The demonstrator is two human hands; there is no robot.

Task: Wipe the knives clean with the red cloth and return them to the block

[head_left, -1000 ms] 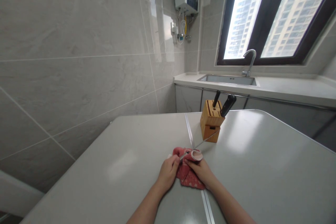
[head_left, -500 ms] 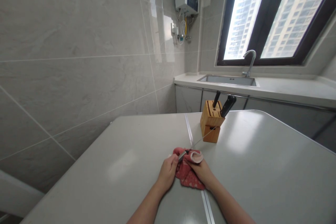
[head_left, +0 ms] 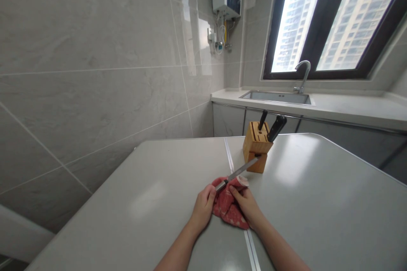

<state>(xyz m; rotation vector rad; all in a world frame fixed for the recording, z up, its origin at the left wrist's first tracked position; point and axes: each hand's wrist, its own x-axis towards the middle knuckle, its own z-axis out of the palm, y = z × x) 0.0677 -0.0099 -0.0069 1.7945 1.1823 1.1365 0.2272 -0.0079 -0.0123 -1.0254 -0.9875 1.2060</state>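
My left hand (head_left: 204,204) is closed around the silver handle of a knife (head_left: 243,169). Its long, narrow blade points away to the upper right, with the broad side showing, and the tip overlaps the front of the wooden knife block (head_left: 255,163) in view. Bunched beneath the handle is a red patterned cloth (head_left: 233,215) with a pale edge. My right hand (head_left: 248,207) grips this cloth, thumb on top, beside the black collar where blade meets handle. Part of the cloth lies behind my left fingers. Whether the cloth touches the blade, I cannot tell.
Two black-handled knives stand in the block; the larger one (head_left: 276,128) leans right. A pale strip (head_left: 251,250) runs across the white table (head_left: 152,220). Behind are a counter with a sink (head_left: 276,97) and faucet (head_left: 305,72), and a tiled wall at left.
The knife has rotated from nearly edge-on to showing its broad side. My right hand has shifted its hold, its thumb now on top, and the cloth's rolled pale edge has folded over.
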